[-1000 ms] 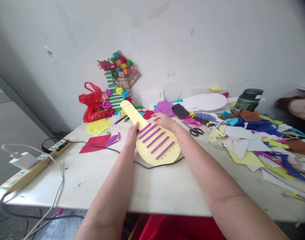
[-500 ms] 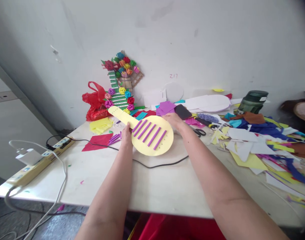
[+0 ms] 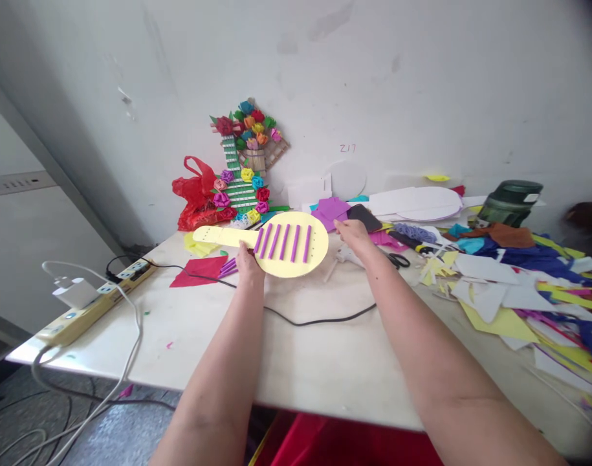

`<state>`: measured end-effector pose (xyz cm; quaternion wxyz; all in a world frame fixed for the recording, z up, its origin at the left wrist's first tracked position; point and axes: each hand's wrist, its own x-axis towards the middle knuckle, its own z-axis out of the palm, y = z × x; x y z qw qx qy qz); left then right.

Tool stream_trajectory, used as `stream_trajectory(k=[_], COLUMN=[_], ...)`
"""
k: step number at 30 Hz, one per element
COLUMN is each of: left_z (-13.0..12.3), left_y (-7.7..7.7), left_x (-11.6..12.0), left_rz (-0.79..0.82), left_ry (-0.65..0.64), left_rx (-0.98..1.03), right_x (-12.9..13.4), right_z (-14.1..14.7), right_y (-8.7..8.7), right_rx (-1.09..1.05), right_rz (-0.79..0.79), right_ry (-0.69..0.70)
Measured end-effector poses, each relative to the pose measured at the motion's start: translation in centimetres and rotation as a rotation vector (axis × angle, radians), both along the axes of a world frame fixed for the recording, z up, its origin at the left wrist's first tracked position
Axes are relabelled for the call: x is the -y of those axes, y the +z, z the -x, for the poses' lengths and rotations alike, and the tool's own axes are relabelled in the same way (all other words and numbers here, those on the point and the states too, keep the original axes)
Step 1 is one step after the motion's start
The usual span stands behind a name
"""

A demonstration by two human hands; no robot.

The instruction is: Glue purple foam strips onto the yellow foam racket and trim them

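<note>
My left hand (image 3: 250, 264) is closed around the yellow banjo-shaped cutout (image 3: 296, 268), gripping it where the neck meets the round body. Several purple paper sticks (image 3: 294, 243) lie across the body in a slanted row, and small dark dots mark its right side and the neck's end. Just right of the cutout, apart from it, is my right hand (image 3: 354, 237) with its fingers pressed together; I cannot make out anything between them. Under that hand lies a whitish tool (image 3: 349, 255), perhaps a glue gun, partly covered. Loose purple sticks (image 3: 228, 266) rest beside a red sheet (image 3: 197, 272).
A green guitar-shaped craft with paper flowers (image 3: 242, 191) leans on the wall beside a red bag (image 3: 193, 197). Paper scraps (image 3: 490, 278), scissors (image 3: 398, 260) and a dark green bottle (image 3: 512, 202) are on the right. A power strip (image 3: 101, 304) lies left; a black cable (image 3: 305, 322) crosses the table.
The cutout has turned so its neck points more directly left, and has risen slightly. My right hand has drawn away from its edge, uncovering the whitish tool. The camera view has shifted slightly.
</note>
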<state>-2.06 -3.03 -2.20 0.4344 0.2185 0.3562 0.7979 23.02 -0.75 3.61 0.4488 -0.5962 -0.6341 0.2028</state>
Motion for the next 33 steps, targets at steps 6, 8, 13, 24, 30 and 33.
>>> stream_trajectory(k=[6,8,13,24,30,33], left_z=[-0.9,-1.2,-1.8,-0.8,-1.6,-2.1], left_y=[1.0,1.2,1.7,2.0,2.2,2.1], left_x=[0.6,0.9,1.3,2.1,1.8,1.6], left_rz=[-0.015,-0.038,-0.105,0.068,0.023,-0.034], left_ry=[0.127,0.101,0.039,-0.095,-0.034,-0.032], left_rx=[0.198,0.234,0.265,0.160,0.315,0.396], right_x=[1.5,1.9,2.3,1.2,1.5,2.1], right_z=[0.8,1.3,2.4,0.2,1.1,3.3], right_y=[0.3,0.2,0.0,0.5,0.1,-0.7], right_rx=[-0.173,-0.229,-0.397,-0.658,-0.719,-0.788], right_rz=[0.323,0.396,0.458,0.182,0.221,0.322], right_ry=[0.247,0.379,0.589,0.360,0.348,0.427])
